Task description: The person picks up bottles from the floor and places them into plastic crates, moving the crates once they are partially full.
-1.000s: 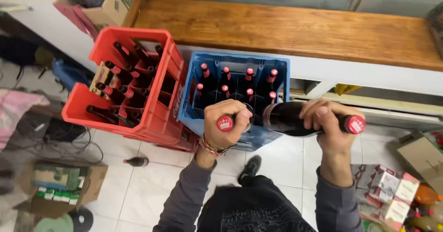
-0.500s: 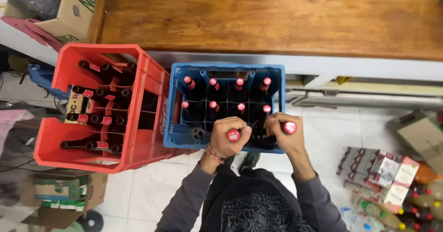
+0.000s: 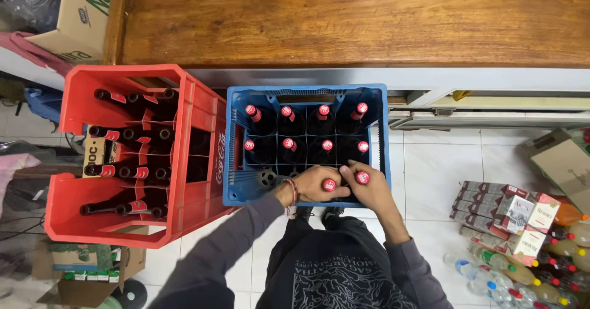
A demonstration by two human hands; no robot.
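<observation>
Hands (image 3: 341,185) at blue crate's (image 3: 238,189) near edge

Blue crate (image 3: 232,161): back two rows packed w/ capped bottles (image 3: 287,127), no gap between. Front row: two empty cells at left, right two taken by bottles under left hand (image 3: 314,183) & right hand (image 3: 367,188). Red crate (image 3: 67,161) touches its left side, wooden surface (image 3: 344,20) close behind. Bare floor (image 3: 424,167) to the right.

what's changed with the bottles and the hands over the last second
Both hands came down: the left hand and right hand lowered their two red-capped bottles from above the blue crate into its front row, the right one turned upright. Both stay gripped. The red crate and its bottles are unchanged.
</observation>
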